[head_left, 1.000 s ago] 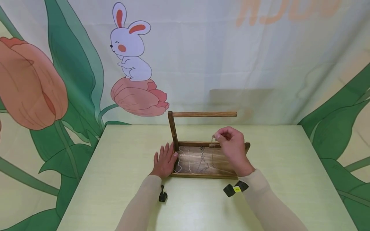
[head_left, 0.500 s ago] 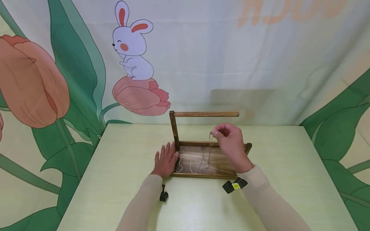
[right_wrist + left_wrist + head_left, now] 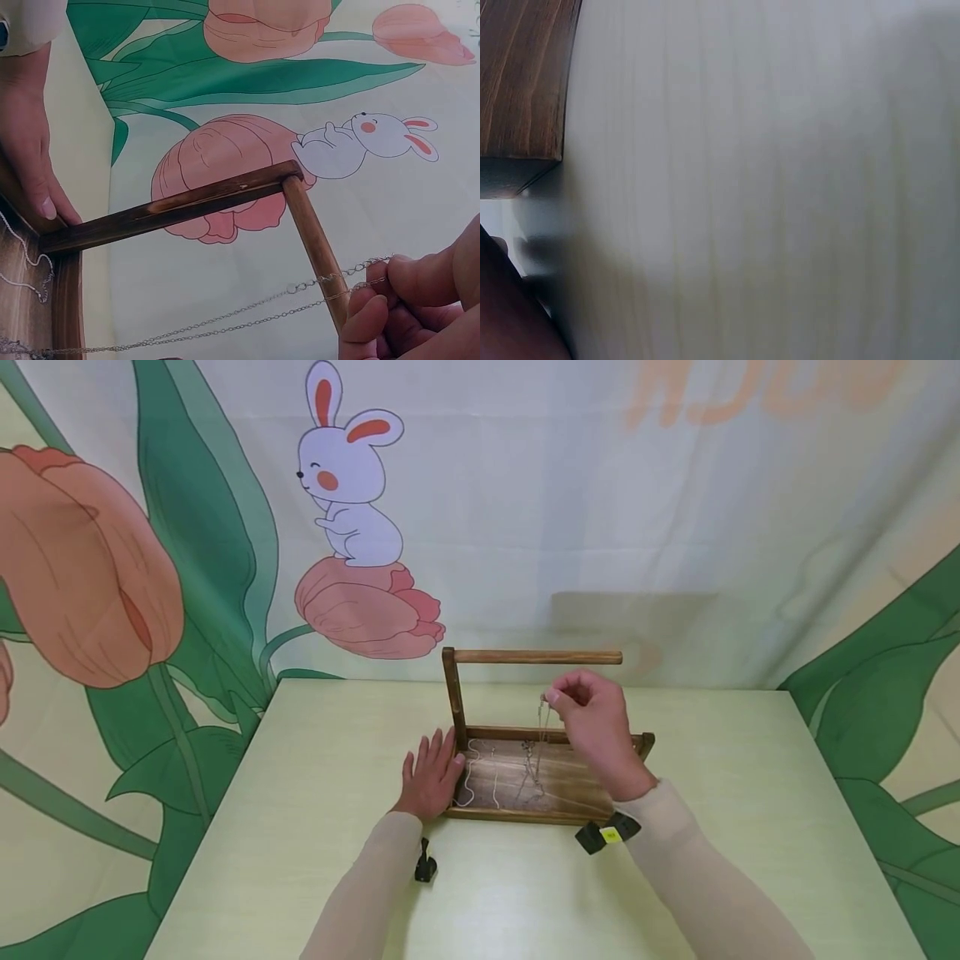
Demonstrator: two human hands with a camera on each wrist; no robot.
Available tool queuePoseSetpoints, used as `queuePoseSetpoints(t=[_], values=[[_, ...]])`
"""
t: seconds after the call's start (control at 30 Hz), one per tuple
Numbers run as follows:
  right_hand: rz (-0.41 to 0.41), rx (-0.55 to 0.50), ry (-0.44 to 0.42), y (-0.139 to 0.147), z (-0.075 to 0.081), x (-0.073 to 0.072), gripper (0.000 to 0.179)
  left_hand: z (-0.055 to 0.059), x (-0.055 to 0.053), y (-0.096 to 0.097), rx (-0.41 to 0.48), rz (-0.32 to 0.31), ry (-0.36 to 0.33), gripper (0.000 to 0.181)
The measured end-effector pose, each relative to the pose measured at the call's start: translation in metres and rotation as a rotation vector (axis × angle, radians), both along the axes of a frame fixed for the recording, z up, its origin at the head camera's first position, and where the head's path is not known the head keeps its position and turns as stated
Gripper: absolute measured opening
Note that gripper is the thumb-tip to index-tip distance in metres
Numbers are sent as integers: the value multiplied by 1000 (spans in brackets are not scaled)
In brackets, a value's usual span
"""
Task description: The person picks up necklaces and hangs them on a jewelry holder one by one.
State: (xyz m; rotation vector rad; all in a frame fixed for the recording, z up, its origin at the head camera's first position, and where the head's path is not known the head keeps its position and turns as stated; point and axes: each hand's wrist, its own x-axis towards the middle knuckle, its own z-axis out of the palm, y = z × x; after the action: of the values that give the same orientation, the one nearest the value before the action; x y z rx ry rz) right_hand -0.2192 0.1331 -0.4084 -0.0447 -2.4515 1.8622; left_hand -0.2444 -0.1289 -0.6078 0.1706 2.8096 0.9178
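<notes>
Thumb and fingertips of my right hand (image 3: 596, 727) pinch a thin silver chain necklace (image 3: 292, 289). It hangs as two strands from the fingers down into the wooden tray (image 3: 525, 816), below the stand's bar (image 3: 536, 657). My left hand (image 3: 427, 781) lies with fingers extended against the tray's left end, at the foot of the upright post (image 3: 452, 693). Along the tray floor lie a pale wavy chain (image 3: 470, 781), a thin straighter chain (image 3: 495, 785) and a tangled darker chain, where the held necklace's lower end overlaps. The right wrist view shows the necklace slanting toward the tray.
The bar extends rightward from the post top, its right end free. A short post (image 3: 643, 743) stands at the tray's right end. Pale table (image 3: 300, 860) surrounds the tray, with a printed rabbit-and-tulip curtain (image 3: 480, 510) behind. Black wrist cameras hang below both sleeves.
My right hand has risen and shifted slightly left, drawing more of the necklace up out of the tray. The left hand stays against the tray's end.
</notes>
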Motion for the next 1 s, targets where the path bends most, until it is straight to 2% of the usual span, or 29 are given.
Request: queuePoseSetpoints(t=[0.27,0.7,1.0], values=[[19,-5,23,-2,4,-4,8,-2,0,0,4,1,15,66],[29,46,49,-6,6,-12,8,2,2,0,1,1,5,66],[121,72,110,-8,9,-17,9,0,1,-1,-6,-1,7,65]])
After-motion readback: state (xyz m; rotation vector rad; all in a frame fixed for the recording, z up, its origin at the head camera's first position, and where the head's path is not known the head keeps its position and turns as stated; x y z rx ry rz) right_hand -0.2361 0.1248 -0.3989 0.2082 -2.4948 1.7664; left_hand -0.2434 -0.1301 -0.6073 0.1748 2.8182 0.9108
